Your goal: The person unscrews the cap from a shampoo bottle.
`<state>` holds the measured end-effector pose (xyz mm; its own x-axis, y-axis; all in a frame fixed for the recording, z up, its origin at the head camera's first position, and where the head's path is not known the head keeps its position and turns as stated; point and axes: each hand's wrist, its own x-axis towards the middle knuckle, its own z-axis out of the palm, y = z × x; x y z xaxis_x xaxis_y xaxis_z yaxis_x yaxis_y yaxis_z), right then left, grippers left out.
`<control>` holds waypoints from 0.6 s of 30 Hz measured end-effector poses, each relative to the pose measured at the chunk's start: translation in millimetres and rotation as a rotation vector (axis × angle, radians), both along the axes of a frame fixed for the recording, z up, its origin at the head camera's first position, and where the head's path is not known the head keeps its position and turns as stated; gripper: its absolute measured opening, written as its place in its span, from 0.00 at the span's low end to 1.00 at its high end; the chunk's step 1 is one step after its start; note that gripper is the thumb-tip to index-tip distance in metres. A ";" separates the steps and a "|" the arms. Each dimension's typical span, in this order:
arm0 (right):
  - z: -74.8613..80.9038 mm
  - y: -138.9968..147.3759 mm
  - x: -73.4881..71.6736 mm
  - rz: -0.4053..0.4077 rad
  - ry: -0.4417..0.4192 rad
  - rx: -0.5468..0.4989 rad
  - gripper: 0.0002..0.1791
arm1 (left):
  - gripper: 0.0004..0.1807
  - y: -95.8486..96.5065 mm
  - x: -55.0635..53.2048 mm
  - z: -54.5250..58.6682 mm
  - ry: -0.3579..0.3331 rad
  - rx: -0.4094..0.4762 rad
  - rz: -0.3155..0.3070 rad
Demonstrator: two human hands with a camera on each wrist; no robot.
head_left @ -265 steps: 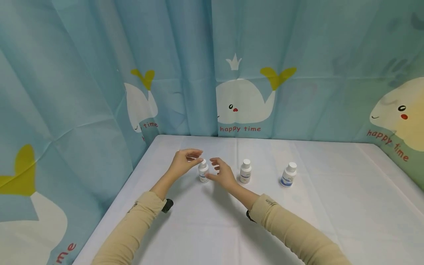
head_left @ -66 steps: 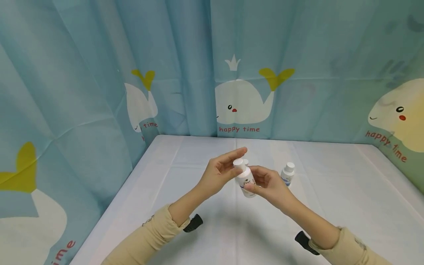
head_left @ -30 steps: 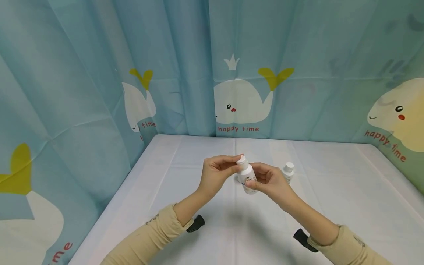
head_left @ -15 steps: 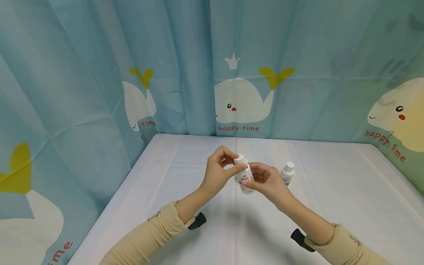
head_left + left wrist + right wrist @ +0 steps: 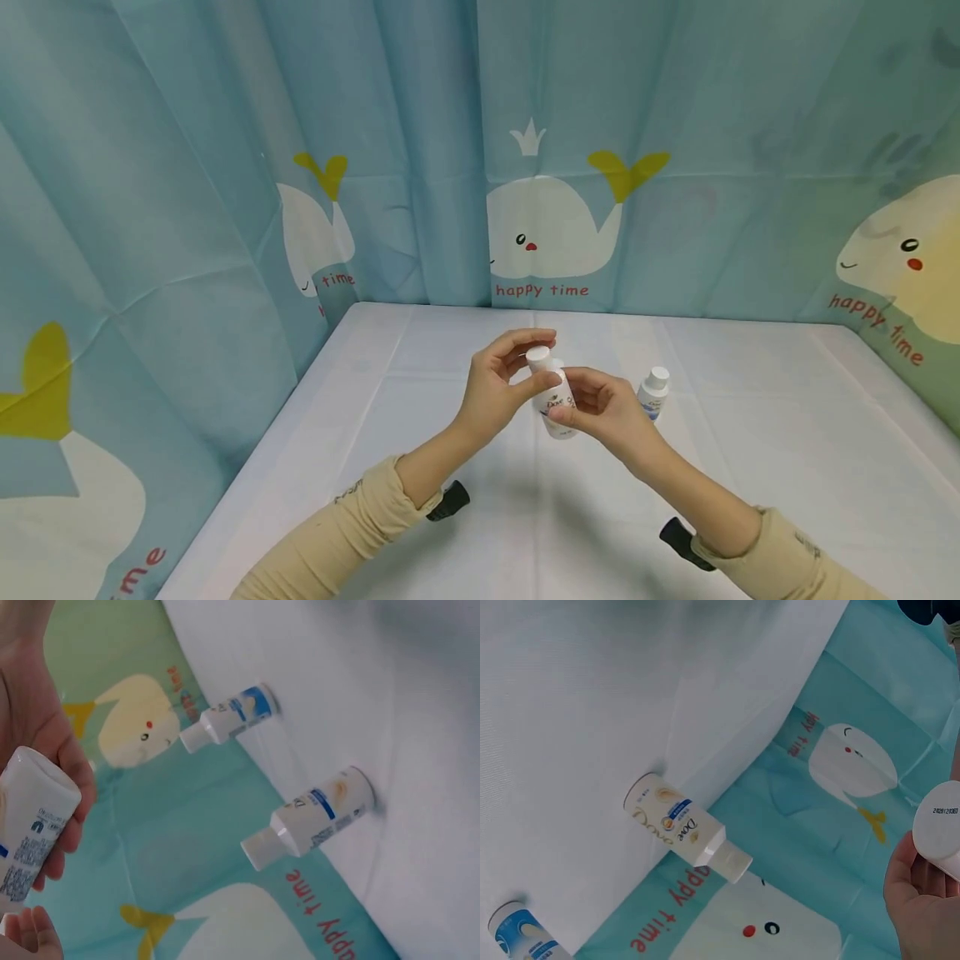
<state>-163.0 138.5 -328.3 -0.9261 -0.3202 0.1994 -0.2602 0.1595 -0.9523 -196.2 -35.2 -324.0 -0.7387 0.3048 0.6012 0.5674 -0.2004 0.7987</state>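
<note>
A small white Dove toiletry bottle point(image 5: 556, 430) is held above the table, tilted with its white cap point(image 5: 537, 358) toward the left hand. My right hand point(image 5: 618, 419) grips its body, thumb in front and fingers behind; its printed base point(image 5: 939, 817) shows in the right wrist view. My left hand point(image 5: 489, 385) has its fingers bent round behind the cap, and its thumb lies against the bottle's shoulder. How firmly those fingers touch the cap is hard to see. Behind the held bottle stands a cream-labelled Dove bottle point(image 5: 679, 821), mostly hidden in the head view.
To the right stands a blue-labelled Dove bottle point(image 5: 655, 392), upright on the white-covered table point(image 5: 750, 467). A blue curtain point(image 5: 420, 150) printed with whales hangs along the table's back and left. Black wrist cameras point(image 5: 450, 502) sit under both forearms.
The leftmost bottle was lifted from the table and brought right, tilted. Over the last second the left fingers shifted about the cap, their tips now reaching farther past it. The right hand barely moved.
</note>
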 end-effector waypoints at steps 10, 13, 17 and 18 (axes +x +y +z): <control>-4.2 5.7 3.3 0.009 -0.039 0.022 0.26 | 0.30 -22.3 0.1 -3.6 -0.039 -0.165 -0.234; -6.4 7.6 5.1 0.019 -0.037 0.019 0.26 | 0.25 -22.8 0.9 -5.9 0.037 -0.208 -0.247; -8.1 9.1 6.3 0.016 -0.027 0.015 0.25 | 0.22 -19.9 -0.5 -8.0 0.101 -0.205 -0.219; -8.5 9.3 6.5 0.009 -0.023 0.017 0.25 | 0.22 -19.1 -0.8 -8.4 0.099 -0.199 -0.213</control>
<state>-156.5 147.8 -336.8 -0.9273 -0.3322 0.1724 -0.2398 0.1736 -0.9552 -197.0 -54.3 -332.4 -0.5864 0.5656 0.5798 0.6063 -0.1682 0.7772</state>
